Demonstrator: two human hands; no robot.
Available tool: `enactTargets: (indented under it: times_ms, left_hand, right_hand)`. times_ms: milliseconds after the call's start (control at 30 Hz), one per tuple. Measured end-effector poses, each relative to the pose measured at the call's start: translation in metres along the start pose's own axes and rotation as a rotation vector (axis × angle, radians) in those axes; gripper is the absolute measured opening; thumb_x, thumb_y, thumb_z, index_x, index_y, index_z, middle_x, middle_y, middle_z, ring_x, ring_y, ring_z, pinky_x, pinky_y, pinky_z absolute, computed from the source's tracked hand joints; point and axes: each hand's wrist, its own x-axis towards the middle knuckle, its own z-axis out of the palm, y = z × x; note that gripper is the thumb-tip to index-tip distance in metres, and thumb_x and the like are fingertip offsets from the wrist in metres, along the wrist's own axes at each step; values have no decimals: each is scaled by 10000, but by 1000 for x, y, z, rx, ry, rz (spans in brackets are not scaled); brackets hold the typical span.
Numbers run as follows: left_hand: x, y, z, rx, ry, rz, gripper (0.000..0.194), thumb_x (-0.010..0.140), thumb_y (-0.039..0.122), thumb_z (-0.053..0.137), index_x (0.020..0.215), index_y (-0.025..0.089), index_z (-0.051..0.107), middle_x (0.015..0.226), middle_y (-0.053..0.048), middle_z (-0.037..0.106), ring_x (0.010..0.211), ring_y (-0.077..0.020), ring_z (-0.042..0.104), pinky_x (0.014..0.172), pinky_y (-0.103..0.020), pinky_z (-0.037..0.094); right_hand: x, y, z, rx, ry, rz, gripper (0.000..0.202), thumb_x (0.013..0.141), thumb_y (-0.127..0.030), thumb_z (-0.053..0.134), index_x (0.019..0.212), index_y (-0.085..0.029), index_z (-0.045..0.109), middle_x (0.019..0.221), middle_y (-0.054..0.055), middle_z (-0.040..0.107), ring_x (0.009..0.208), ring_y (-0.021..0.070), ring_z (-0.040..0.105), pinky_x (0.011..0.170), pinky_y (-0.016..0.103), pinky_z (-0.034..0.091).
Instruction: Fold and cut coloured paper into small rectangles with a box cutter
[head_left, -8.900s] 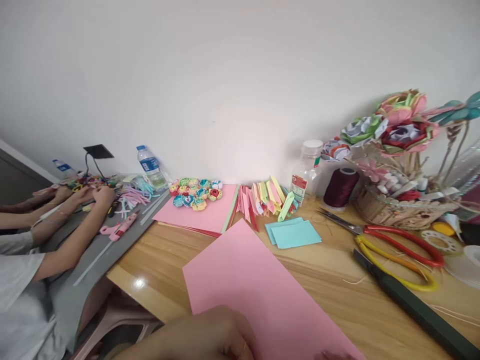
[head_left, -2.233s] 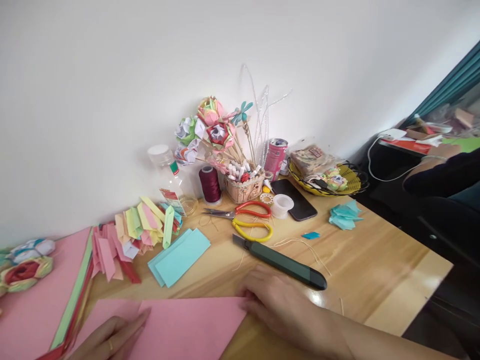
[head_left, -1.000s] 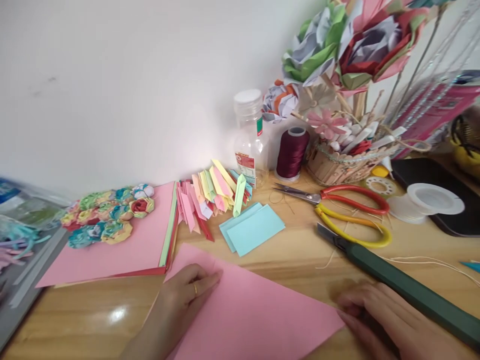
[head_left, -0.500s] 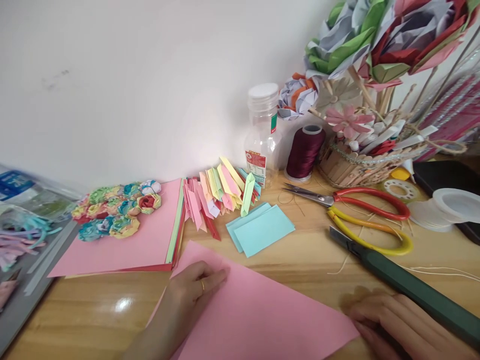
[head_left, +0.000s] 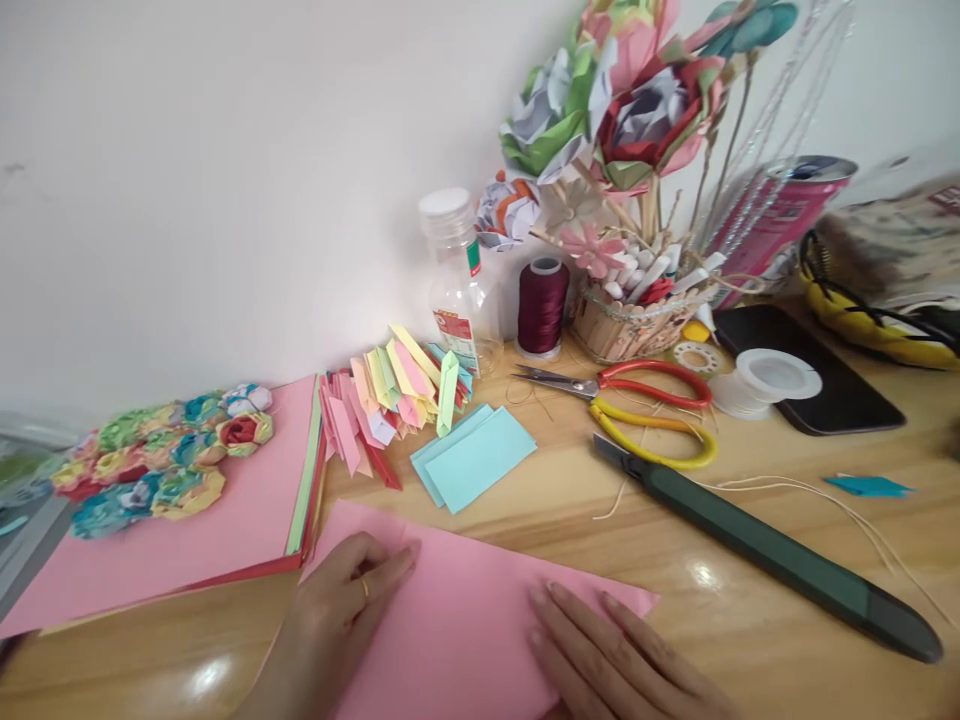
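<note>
Right grip (head_left: 611, 650) off the corner, now flat on the pink paper sheet (head_left: 465, 600)

Half a second ago the right grip was at the sheet's right-hand corner; it has moved inward, leaving that corner bare just beside its fingers, and lies wide, fingers outstretched on the paper. The left grip (head_left: 341, 605) has stayed over the sheet's left side, curled narrow with its fingertips on the surface; whether it pinches the paper, I cannot tell.

A wood-grained bench (head_left: 562, 490) spreads around both grips, and the sheet lies directly under them. Left of the left grip is a paper stack (head_left: 187, 550) bearing multicoloured rosettes (head_left: 161, 455). Well beyond the right grip, a wooden-slat basket (head_left: 626, 325) holds paper flowers (head_left: 652, 115). Folded paper strips (head_left: 390, 385) are heaped beyond the left grip. Right of the right grip, a dark green utility knife (head_left: 765, 550) lies aslant; red-and-yellow-handled scissors (head_left: 592, 387) lie past it. Farther from the grips stand a clear bottle (head_left: 457, 290) and a maroon thread cone (head_left: 541, 310). Teal paper cards (head_left: 484, 455) overlap between the sheet and the strips, beyond both grips. Smallest is a gold-coloured ring (head_left: 365, 588) on a left-grip finger.
</note>
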Motion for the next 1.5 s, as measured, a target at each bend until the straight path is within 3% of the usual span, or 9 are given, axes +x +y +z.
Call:
enactTargets:
  times_ms: [133,267,500,667,867,967,1133,1300,1500]
  left_hand:
    - [-4,-11,-2,35,-73,15,230,884,337,515,983,243,699,658,24,563,569,-76,579,546,-126,475]
    - [-4,-16,-2,62,-89,63,241,898,338,491,970,244,702,673,20,579,589,-70,594,579,-110,474]
    - [-4,-10,-1,68,-43,23,299,920,383,441,975,268,711,675,24,569,586,-52,577,587,-91,450]
    - [-9,-17,-1,73,-82,20,285,916,366,447,1044,289,690,699,13,582,617,-68,584,591,-115,460]
    - [-7,-18,0,36,-42,69,266,911,324,468,1080,299,672,700,15,570,622,-70,581,595,-123,464]
    - [-5,-16,-1,24,-23,99,265,911,307,471,1091,301,665,713,18,577,633,-68,591,599,-114,465]
    - [-4,-11,-2,0,-9,98,257,889,270,509,1095,261,663,722,17,555,625,-67,578,592,-121,458]
    - [-5,-9,-5,16,-66,75,273,881,272,507,1108,246,656,736,7,543,618,-70,565,553,-114,449]
    - [-4,-10,-6,-24,-81,52,269,874,292,511,1089,260,670,727,0,555,631,-87,575,574,-127,471]
  right_hand:
    - [0,-5,4,4,30,49,383,926,-164,309,1161,-280,588,1230,-78,596,1149,101,486,1098,313,161]
    - [-7,-8,5,-11,40,92,409,918,-147,288,1154,-281,594,1214,-81,607,1133,93,494,1110,317,128]
    - [-34,6,-16,-145,-100,194,424,802,-147,398,1184,-197,574,1261,4,580,1200,168,457,983,306,332]
    - [-53,14,-28,-150,-114,207,511,827,-431,421,1223,-128,534,1307,78,535,1284,259,362,926,388,393]
    - [-60,16,-40,-77,-39,427,492,836,-467,448,1142,-97,555,1216,159,584,1129,272,529,817,395,482]
    - [-41,15,-43,-53,13,365,475,857,-454,441,1150,-101,563,1122,113,646,1070,224,569,825,337,491]
    - [-13,4,-35,1,-56,140,431,887,-377,400,1221,-143,540,1252,24,586,1160,159,506,881,274,458]
    - [-15,-10,-24,-49,-44,198,375,899,-216,343,1204,-200,562,1240,-19,595,1117,119,529,910,251,410]
    - [-28,-13,-30,-106,-53,211,384,911,-343,362,1178,-185,587,1204,21,619,1067,145,573,818,251,474]
